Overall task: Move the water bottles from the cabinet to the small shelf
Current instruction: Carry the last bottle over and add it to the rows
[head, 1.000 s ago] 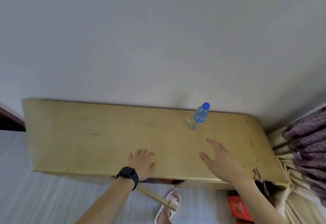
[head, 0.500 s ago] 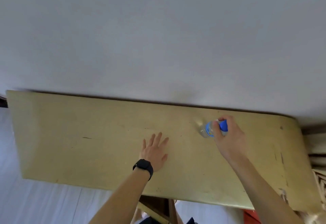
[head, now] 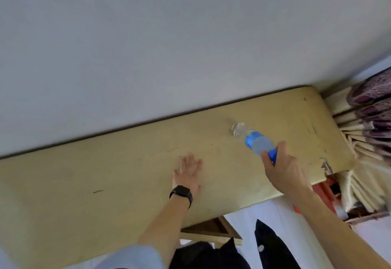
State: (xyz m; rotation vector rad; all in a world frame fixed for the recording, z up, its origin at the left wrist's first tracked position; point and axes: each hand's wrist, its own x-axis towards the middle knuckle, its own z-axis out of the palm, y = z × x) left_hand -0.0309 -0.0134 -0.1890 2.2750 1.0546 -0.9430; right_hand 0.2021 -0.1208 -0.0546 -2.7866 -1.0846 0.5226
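Right hand [head: 283, 171] grips the blue cap [head: 273, 155] of the tilted clear plastic bottle [head: 255, 142]; left hand [head: 187, 176] lies flat on the tan wooden cabinet [head: 95, 173].

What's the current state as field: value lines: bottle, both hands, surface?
bottle: clear plastic water bottle with blue label and cap, tilted, base toward the white wall
right hand: grips the bottle's cap end
left hand: flat, fingers spread, resting on the surface
surface: yellowish wooden cabinet top
bottle base contact: cannot tell
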